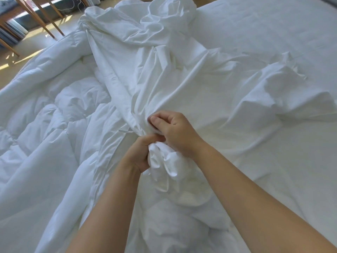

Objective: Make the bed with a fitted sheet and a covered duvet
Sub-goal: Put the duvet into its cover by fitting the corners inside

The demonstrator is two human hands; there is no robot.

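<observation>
Two bare forearms reached forward over the bed, the left hand (139, 155) clenched around a bunch of white duvet cover (155, 70) and the right hand (175, 132) pinching it just above, possibly with a duvet corner inside, while the quilted duvet (45, 115) lay to the left on the sheet (273, 42).

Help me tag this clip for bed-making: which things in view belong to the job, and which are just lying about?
In the job: left hand and right hand, both gripping the bunched duvet cover; quilted duvet beside it; fitted sheet.
Just about: wooden furniture legs on the sunlit floor.
</observation>
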